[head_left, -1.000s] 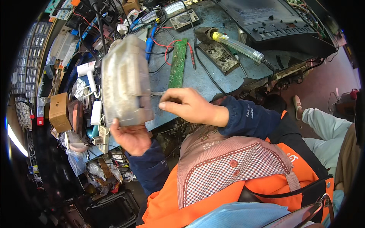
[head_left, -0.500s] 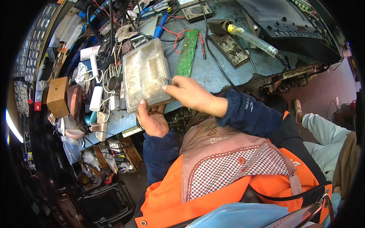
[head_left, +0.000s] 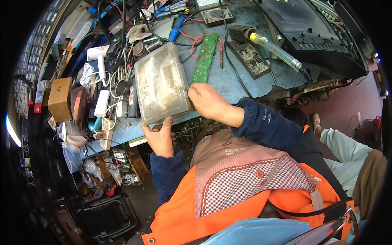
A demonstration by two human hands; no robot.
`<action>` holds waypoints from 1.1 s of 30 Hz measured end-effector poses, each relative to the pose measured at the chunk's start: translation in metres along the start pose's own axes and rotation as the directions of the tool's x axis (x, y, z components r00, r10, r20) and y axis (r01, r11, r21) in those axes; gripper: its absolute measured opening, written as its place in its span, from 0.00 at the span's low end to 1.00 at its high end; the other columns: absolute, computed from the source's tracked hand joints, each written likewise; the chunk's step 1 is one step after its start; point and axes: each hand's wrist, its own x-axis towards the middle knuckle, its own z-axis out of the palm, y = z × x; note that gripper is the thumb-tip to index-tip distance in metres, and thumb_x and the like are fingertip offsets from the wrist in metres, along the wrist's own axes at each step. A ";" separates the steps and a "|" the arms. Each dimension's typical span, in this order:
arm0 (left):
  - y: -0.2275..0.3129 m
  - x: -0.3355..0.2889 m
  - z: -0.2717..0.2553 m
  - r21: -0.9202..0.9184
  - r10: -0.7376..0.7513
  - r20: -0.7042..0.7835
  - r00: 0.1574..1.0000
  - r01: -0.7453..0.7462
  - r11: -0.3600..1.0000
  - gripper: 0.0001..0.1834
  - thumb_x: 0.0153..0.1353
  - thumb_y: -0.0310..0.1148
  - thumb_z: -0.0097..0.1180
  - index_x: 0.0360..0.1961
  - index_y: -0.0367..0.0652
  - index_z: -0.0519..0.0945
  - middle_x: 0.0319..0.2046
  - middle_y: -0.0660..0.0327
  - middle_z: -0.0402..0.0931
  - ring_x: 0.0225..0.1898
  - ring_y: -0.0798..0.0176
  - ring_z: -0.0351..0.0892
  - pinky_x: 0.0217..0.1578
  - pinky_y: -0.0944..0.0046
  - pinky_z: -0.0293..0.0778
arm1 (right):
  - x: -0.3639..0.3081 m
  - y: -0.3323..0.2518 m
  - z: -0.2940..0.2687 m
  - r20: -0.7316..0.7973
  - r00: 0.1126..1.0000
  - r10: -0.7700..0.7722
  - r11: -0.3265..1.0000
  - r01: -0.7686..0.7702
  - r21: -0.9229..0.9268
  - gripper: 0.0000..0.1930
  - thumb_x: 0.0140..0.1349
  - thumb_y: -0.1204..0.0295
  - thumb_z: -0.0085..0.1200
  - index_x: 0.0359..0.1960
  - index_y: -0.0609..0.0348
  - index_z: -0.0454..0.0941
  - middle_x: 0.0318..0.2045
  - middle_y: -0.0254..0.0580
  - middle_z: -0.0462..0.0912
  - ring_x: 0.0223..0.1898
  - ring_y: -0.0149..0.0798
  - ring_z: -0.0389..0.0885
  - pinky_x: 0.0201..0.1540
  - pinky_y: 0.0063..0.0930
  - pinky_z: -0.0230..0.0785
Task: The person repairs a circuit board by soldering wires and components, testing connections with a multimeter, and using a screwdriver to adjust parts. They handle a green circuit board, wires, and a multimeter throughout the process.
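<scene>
A scuffed, translucent plastic storage box [head_left: 160,81] with a lid lies at the bench's near edge, its brownish contents too cloudy to make out. My right hand [head_left: 210,102] is closed at the box's right near corner, with thumb and forefinger pinching its edge. Just below the near side is my left hand [head_left: 160,139]. Its thumb points up at the box's rim, and the forefinger is spread apart toward the left corner; the other fingers are partly hidden. Beyond my right hand lies a long green circuit board [head_left: 205,59].
A soldering iron with a clear yellow handle [head_left: 277,51] rests by a tray [head_left: 253,59] on the right. A multimeter [head_left: 216,15] stands at the back, its red probe lead near the board. Cables, a boxy carton [head_left: 60,99] and a power strip [head_left: 107,134] crowd the left.
The box has settled flatter onto the bench. My left hand has slid down from under its near edge, thumb and forefinger now apart. My right hand has shifted slightly right along the corner.
</scene>
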 end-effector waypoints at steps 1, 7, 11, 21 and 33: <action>-0.002 0.001 -0.005 0.084 -0.003 -0.030 1.000 0.005 0.996 0.46 0.56 0.38 0.85 0.67 0.44 0.65 0.52 0.48 0.80 0.44 0.53 0.86 0.35 0.59 0.84 | -0.001 -0.002 0.000 0.016 1.000 0.012 1.000 -0.012 -0.012 0.24 0.77 0.62 0.47 0.33 0.75 0.80 0.34 0.75 0.83 0.42 0.75 0.83 0.46 0.63 0.74; 0.005 0.002 -0.003 0.718 0.797 0.076 0.599 -0.587 0.373 0.58 0.51 0.47 0.86 0.78 0.40 0.64 0.65 0.38 0.73 0.66 0.35 0.75 0.68 0.40 0.71 | -0.015 -0.027 -0.014 0.007 0.999 -0.054 0.956 0.053 -0.288 0.17 0.74 0.65 0.54 0.48 0.72 0.78 0.31 0.67 0.86 0.36 0.71 0.86 0.39 0.62 0.77; -0.011 0.015 -0.008 0.576 0.763 0.061 0.643 -0.647 0.499 0.49 0.50 0.43 0.86 0.71 0.40 0.76 0.70 0.40 0.69 0.68 0.37 0.74 0.68 0.46 0.73 | -0.018 -0.028 -0.011 0.033 0.967 -0.253 0.890 0.246 -0.383 0.19 0.74 0.65 0.56 0.57 0.70 0.77 0.32 0.63 0.86 0.34 0.65 0.87 0.35 0.58 0.78; -0.031 0.024 -0.007 0.279 0.731 -0.184 0.657 -0.679 0.680 0.40 0.61 0.52 0.77 0.65 0.35 0.80 0.60 0.49 0.78 0.57 0.51 0.82 0.60 0.52 0.79 | -0.011 -0.046 -0.017 0.023 0.963 -0.267 0.951 0.267 -0.156 0.18 0.74 0.62 0.59 0.54 0.65 0.84 0.38 0.58 0.89 0.38 0.64 0.88 0.40 0.55 0.79; -0.032 0.032 -0.004 0.083 0.655 -0.272 0.705 -0.661 0.746 0.39 0.77 0.61 0.55 0.66 0.30 0.76 0.57 0.52 0.80 0.56 0.59 0.81 0.60 0.59 0.76 | 0.098 -0.041 -0.037 0.027 0.947 -0.319 0.864 0.303 -0.401 0.13 0.65 0.69 0.60 0.47 0.59 0.91 0.43 0.55 0.87 0.50 0.59 0.86 0.55 0.49 0.77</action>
